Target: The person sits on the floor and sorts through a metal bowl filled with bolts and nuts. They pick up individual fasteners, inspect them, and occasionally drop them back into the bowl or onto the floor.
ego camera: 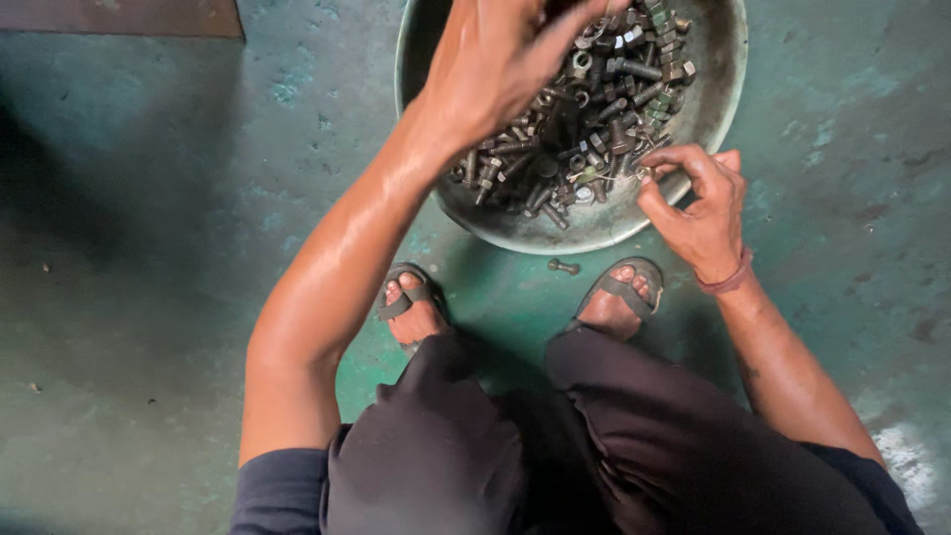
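Observation:
A round metal pan (711, 109) on the green floor holds a heap of several dark bolts and nuts (584, 119). My left hand (495, 59) reaches over the pile at the top of the view, fingers curled down into the bolts; what it holds is hidden. At the pan's near right rim, my right hand (698, 203) pinches a small nut or bolt between thumb and fingertips. A single loose bolt (564, 266) lies on the floor just in front of the pan, between my feet.
I squat over the pan, with my sandalled feet (411, 302) (622, 292) close to its near edge and my dark trousers filling the bottom. The worn green concrete floor (149, 248) spreads left and right. A brown slab (119, 15) sits at top left.

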